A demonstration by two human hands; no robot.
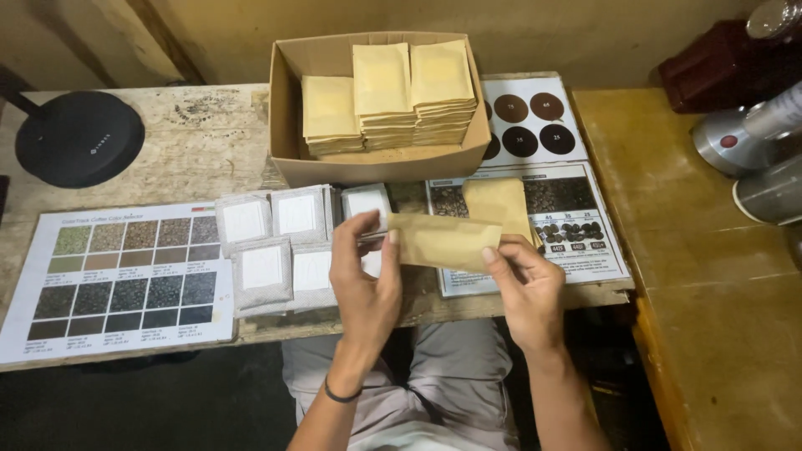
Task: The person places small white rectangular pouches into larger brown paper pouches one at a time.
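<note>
The fingers of the left hand (pixel 365 280) are bent close together and pinch the left end of a flat tan pouch (pixel 443 242). The thumb is on the near side and the other fingers are behind it. The fingers of the right hand (pixel 525 288) pinch the right end of the same tan pouch, with the thumb pressed on the front near the bottom corner. So both hands hold the pouch, lying sideways, up in the air over the near edge of the wooden table (pixel 200 150). A thin dark band (pixel 341 394) goes around the left wrist.

The big cardboard box (pixel 376 167) sits on the table, past the pouch. It is full of tan pouch stacks (pixel 393 96), three piles side by side. Just in front of the box and to the left lie the white packets (pixel 280 250), touching each other in rows. The left hand is just in front of them. Another tan pouch (pixel 499 205) lies flat in front of the box to the right, right behind the held one. It rests on a printed sheet with bean pictures (pixel 576 225). A sheet with brown circles (pixel 535 121) is just right of the box. A chart of colour squares (pixel 121 280) lies well to the left of the box, at the near table edge. A round black disc (pixel 79 138) sits far left of the box.
</note>
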